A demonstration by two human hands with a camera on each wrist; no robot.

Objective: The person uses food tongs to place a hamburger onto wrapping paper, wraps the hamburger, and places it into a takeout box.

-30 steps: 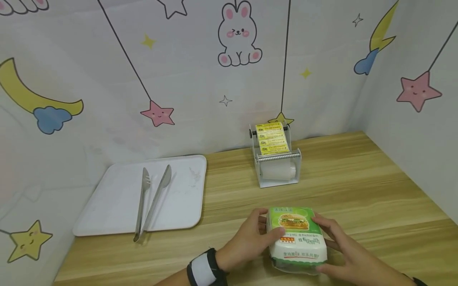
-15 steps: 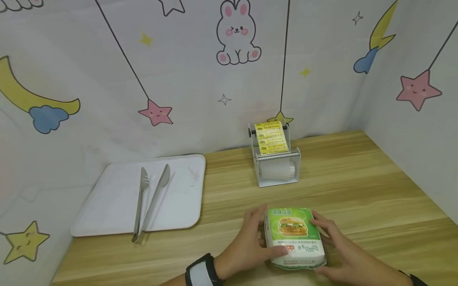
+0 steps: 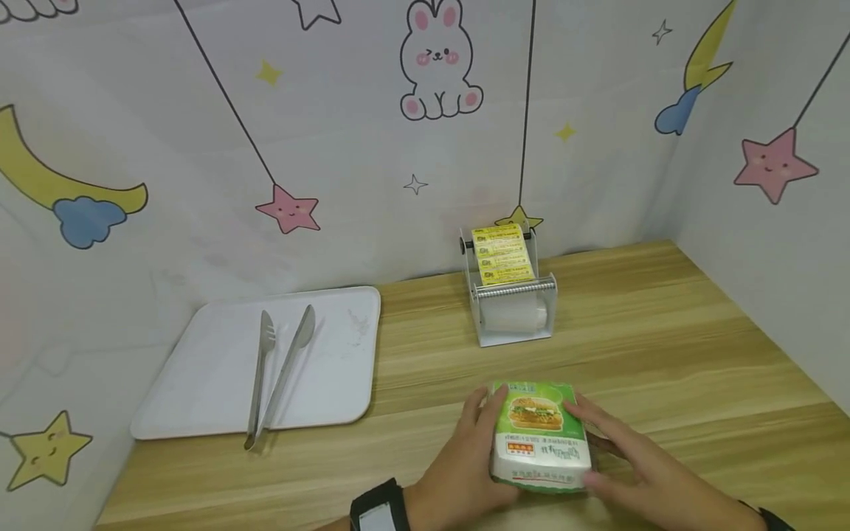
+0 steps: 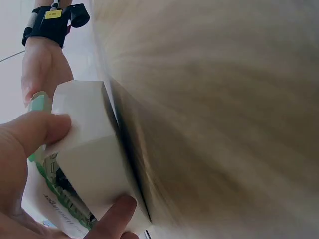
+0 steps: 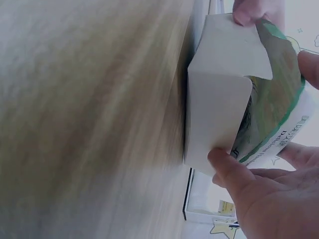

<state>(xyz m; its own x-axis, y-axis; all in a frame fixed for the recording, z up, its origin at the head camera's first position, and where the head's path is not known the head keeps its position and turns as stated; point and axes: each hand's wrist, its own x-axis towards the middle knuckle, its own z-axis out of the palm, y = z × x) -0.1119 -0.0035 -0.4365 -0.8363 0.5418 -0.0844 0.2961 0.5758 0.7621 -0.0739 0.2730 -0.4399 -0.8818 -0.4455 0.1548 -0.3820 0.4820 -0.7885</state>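
Observation:
A burger box (image 3: pixel 541 439), its green and white top printed with a burger, sits on the table at the front. My left hand (image 3: pixel 463 461) holds its left side, with fingers at the far left corner and the thumb low at the near end. From the right, my right hand (image 3: pixel 634 461) grips it, fingers along the side and thumb at the near right corner. Both wrist views show a white carton tray (image 4: pixel 89 164) round the lower part. Printed paper (image 5: pixel 279 84) bulges above the carton wall, leaving a gap with dark contents partly hidden.
A label dispenser (image 3: pixel 514 321) with a yellow label roll (image 3: pixel 502 254) stands behind the box. Off to the left, metal tongs (image 3: pixel 282 380) lie on a white tray (image 3: pixel 345 354), their joined end past its front edge. Patterned cloth walls (image 3: pixel 358 147) bound the wooden table (image 3: pixel 664 354).
The left thumb has left the box's printed top and moved down to its near side. The box has shifted slightly left, and the right fingertips reach a little further over its edge.

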